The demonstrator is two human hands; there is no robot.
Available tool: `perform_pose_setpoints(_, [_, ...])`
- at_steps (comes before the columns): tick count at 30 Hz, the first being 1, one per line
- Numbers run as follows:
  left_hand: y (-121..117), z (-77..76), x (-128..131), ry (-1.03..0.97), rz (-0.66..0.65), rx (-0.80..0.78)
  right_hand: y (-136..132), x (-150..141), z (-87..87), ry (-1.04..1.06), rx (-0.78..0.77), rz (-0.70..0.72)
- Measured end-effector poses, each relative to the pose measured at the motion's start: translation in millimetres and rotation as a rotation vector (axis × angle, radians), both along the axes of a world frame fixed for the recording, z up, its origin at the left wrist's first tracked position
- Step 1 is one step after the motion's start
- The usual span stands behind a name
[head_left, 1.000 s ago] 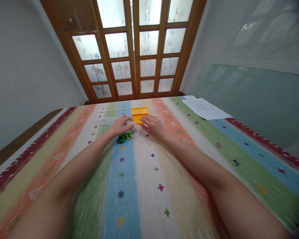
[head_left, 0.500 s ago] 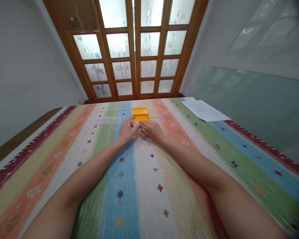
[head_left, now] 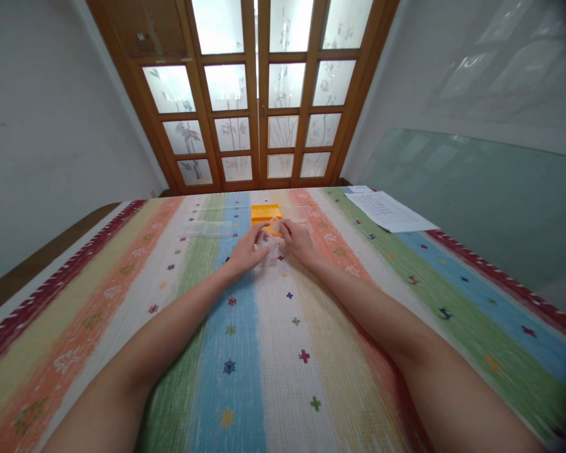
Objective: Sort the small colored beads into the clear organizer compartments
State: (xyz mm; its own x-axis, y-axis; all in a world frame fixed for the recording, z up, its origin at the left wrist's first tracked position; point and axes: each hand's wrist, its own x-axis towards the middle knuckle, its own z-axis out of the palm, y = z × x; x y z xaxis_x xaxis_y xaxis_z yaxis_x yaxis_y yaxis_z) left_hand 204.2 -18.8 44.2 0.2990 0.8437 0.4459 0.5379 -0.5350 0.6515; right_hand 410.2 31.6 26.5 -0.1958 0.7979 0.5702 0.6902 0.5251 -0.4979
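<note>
Between my hands is a thin, see-through plastic piece (head_left: pixel 268 241), perhaps a small bag; its exact kind is hard to make out. My left hand (head_left: pixel 246 253) holds its left side, fingers curved over the top and thumb below. My right hand (head_left: pixel 299 241) pinches its upper right edge, where a pale corner sticks up. Just beyond the fingers lies an open orange plastic box (head_left: pixel 266 210), its near part partly covered by my hands and the clear piece.
Clear plastic trays or lids lie left (head_left: pixel 210 228) of the orange box, with more clear plastic to its right. A printed paper sheet (head_left: pixel 390 212) rests at the right edge of the striped tablecloth (head_left: pixel 283 377). Wooden glass doors (head_left: pixel 260 151) stand behind.
My hands have moved apart from their close pinch, and the clear plastic piece now shows spread between them. The right hand has lifted slightly; the view has shifted a little.
</note>
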Motion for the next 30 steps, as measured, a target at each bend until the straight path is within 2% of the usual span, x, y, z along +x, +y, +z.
perform_pose_setpoints(3, [11.0,-5.5,-6.1,0.007,0.000,-0.013,2.4,2.3,-2.7,0.034,-0.034,0.042])
perform_pose_setpoints(7, [35.4,-9.2,-25.7,-0.010,0.150,-0.022,5.5,3.1,-6.7,0.096,-0.030,0.078])
perform_pose_setpoints(11, [61.1,-9.5,-58.9,0.131,0.330,0.012,9.3,4.2,-11.8,0.116,-0.035,0.078])
perform_pose_setpoints(14, [74.3,-13.3,-80.1,0.266,0.406,0.000,11.3,4.8,-14.8,0.105,-0.043,0.093])
perform_pose_setpoints(19, [84.4,-21.0,-93.7,0.427,0.443,-0.043,11.4,3.6,-18.0,0.070,-0.063,0.103])
perform_pose_setpoints(22, [86.9,-22.1,-94.7,0.489,0.420,-0.067,10.0,2.5,-18.3,0.060,-0.070,0.120])
perform_pose_setpoints(30, [84.7,-24.7,-90.4,0.483,0.378,-0.004,6.6,2.1,-13.2,-0.028,-0.040,0.123])
